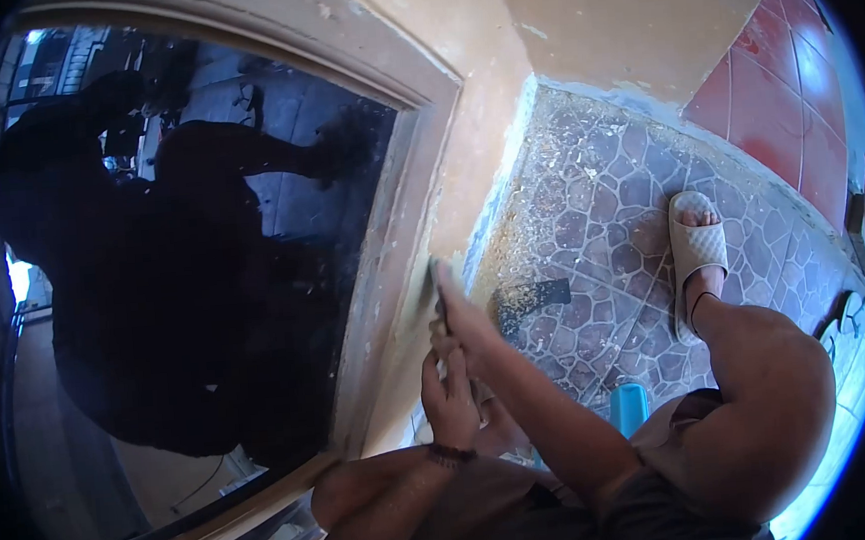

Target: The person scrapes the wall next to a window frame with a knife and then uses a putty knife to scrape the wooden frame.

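Close against the low strip of wall (425, 311) beside the window frame (390, 233), my two hands are together. My right hand (461, 318) reaches up along the wall, slightly blurred. Its fingers are closed round something thin and dark at the wall side, mostly hidden. Just below it, touching or nearly touching, my left hand (449, 399) has its fingers bent closed near the same spot; a dark beaded bracelet (451, 454) circles that wrist. What my left hand grips, if anything, is hidden. The wall paint looks worn and patchy.
Pale flakes lie along the wall's foot on the stone-patterned floor (629, 216). Near my right forearm is a dark flat piece (545, 294) with crumbs. A teal plastic object (629, 407) stands by my legs. My slippered foot (699, 241) is at right. Dark window glass (182, 267) fills the left.
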Demonstrator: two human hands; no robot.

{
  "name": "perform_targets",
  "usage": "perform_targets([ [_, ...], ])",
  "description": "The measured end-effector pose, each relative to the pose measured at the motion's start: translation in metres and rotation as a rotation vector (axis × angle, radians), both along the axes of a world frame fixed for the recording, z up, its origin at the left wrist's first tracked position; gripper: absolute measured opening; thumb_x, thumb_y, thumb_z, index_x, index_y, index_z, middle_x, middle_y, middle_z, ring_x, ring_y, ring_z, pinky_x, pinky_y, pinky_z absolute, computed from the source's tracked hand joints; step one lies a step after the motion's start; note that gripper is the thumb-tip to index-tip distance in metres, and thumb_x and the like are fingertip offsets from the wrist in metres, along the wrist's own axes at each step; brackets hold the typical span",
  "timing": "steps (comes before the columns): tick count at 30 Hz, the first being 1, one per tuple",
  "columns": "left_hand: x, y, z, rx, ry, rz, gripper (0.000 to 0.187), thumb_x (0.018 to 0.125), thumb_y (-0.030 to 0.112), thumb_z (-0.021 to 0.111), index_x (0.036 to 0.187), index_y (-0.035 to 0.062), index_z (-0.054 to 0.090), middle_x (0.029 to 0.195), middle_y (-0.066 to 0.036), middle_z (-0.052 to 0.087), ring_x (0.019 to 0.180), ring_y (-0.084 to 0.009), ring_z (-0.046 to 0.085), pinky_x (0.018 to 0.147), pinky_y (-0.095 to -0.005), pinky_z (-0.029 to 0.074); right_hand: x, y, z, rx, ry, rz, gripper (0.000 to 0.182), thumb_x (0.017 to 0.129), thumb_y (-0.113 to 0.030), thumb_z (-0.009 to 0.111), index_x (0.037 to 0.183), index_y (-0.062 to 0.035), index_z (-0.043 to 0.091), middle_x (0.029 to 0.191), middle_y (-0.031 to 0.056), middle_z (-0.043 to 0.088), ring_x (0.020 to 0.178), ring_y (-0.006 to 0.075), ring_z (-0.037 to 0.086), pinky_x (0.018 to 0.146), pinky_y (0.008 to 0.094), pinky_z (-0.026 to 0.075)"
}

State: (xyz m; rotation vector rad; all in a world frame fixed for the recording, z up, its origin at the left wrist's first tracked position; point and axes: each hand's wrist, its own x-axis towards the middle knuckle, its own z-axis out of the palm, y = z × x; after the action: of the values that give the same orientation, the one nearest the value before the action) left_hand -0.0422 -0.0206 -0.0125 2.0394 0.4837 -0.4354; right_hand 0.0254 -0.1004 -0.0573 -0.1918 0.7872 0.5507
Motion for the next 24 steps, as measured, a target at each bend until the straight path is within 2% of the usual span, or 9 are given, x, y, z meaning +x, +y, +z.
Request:
perform_targets([
  [3, 0.025, -0.008, 0.008, 0.010, 0.041, -0.055, 0.032, 0.095, 0.024, 0.051, 0.118, 0.0010, 0.050, 0.086, -0.003, 0.060, 0.070, -0.0067, 0.054, 0.060, -0.0222, 0.043, 0.018, -0.006, -0.008, 0.089, 0.012, -0.128, 0.063, 0.075, -0.075, 0.051, 0.076, -0.0130, 0.038, 0.050, -0.0040, 0.033, 0.034, 0.0034, 0.027, 0.031, 0.0188, 0.022],
  [6, 0.014, -0.004, 0.007, 0.041, 0.050, -0.037, 0.033, 0.096, 0.025, 0.049, 0.119, 0.0011, 0.049, 0.085, -0.004, 0.060, 0.068, -0.0076, 0.055, 0.059, -0.0220, 0.043, 0.011, -0.005, -0.008, 0.090, 0.001, -0.090, 0.060, 0.076, -0.072, 0.053, 0.072, -0.0146, 0.038, 0.050, -0.0043, 0.033, 0.034, 0.0041, 0.025, 0.031, 0.0193, 0.021],
  [9, -0.023, 0.010, -0.012, 0.081, 0.033, 0.038, 0.036, 0.097, 0.027, 0.047, 0.122, 0.0004, 0.045, 0.094, -0.009, 0.060, 0.076, -0.0135, 0.058, 0.065, -0.0266, 0.046, -0.019, 0.013, -0.003, 0.027, 0.014, 0.153, 0.058, 0.076, -0.070, 0.055, 0.067, -0.0162, 0.037, 0.050, -0.0042, 0.033, 0.034, 0.0049, 0.023, 0.031, 0.0198, 0.019],
  [14, -0.033, 0.025, -0.023, 0.168, 0.097, 0.048, 0.041, 0.097, 0.029, 0.046, 0.124, -0.0001, 0.042, 0.103, -0.012, 0.060, 0.085, -0.0181, 0.060, 0.072, -0.0306, 0.047, -0.023, 0.026, -0.009, 0.022, -0.004, 0.101, 0.056, 0.077, -0.069, 0.056, 0.066, -0.0165, 0.038, 0.051, -0.0034, 0.033, 0.035, 0.0055, 0.024, 0.031, 0.0211, 0.018],
  [16, -0.031, 0.032, -0.032, 0.190, -0.010, -0.040, 0.039, 0.098, 0.030, 0.044, 0.123, 0.0014, 0.041, 0.090, -0.008, 0.057, 0.072, -0.0136, 0.055, 0.060, -0.0278, 0.043, -0.018, 0.022, -0.006, 0.033, -0.012, 0.067, 0.056, 0.077, -0.069, 0.056, 0.071, -0.0148, 0.040, 0.053, -0.0028, 0.035, 0.036, 0.0055, 0.025, 0.032, 0.0212, 0.020],
  [17, -0.027, 0.036, -0.035, 0.174, -0.058, -0.093, 0.037, 0.098, 0.031, 0.041, 0.122, 0.0028, 0.041, 0.079, -0.004, 0.055, 0.059, -0.0094, 0.050, 0.049, -0.0250, 0.038, -0.014, 0.016, -0.004, 0.034, -0.001, 0.043, 0.057, 0.077, -0.069, 0.056, 0.075, -0.0136, 0.042, 0.054, -0.0026, 0.036, 0.036, 0.0054, 0.026, 0.033, 0.0210, 0.021],
  [19, -0.015, 0.024, -0.023, 0.123, -0.028, -0.098, 0.037, 0.099, 0.031, 0.040, 0.122, 0.0026, 0.039, 0.080, -0.006, 0.054, 0.064, -0.0104, 0.049, 0.052, -0.0257, 0.037, -0.011, 0.012, -0.005, 0.012, -0.003, -0.019, 0.060, 0.076, -0.068, 0.058, 0.085, -0.0100, 0.044, 0.058, -0.0017, 0.039, 0.039, 0.0056, 0.030, 0.034, 0.0206, 0.024],
  [21, -0.007, 0.002, 0.000, 0.044, 0.130, 0.001, 0.042, 0.098, 0.030, 0.042, 0.125, -0.0007, 0.036, 0.105, -0.018, 0.058, 0.097, -0.0209, 0.057, 0.082, -0.0328, 0.046, -0.013, 0.007, -0.010, -0.042, -0.030, -0.089, 0.067, 0.075, -0.066, 0.060, 0.097, -0.0052, 0.044, 0.063, -0.0003, 0.043, 0.042, 0.0059, 0.036, 0.037, 0.0201, 0.029],
  [24, -0.005, 0.011, -0.018, 0.004, 0.052, 0.125, 0.041, 0.098, 0.029, 0.041, 0.125, -0.0021, 0.035, 0.107, -0.019, 0.056, 0.099, -0.0211, 0.056, 0.084, -0.0310, 0.045, -0.022, 0.028, -0.018, -0.527, 0.019, -0.058, 0.077, 0.075, -0.060, 0.066, 0.112, 0.0020, 0.039, 0.069, 0.0021, 0.046, 0.051, 0.0078, 0.044, 0.042, 0.0207, 0.037],
])
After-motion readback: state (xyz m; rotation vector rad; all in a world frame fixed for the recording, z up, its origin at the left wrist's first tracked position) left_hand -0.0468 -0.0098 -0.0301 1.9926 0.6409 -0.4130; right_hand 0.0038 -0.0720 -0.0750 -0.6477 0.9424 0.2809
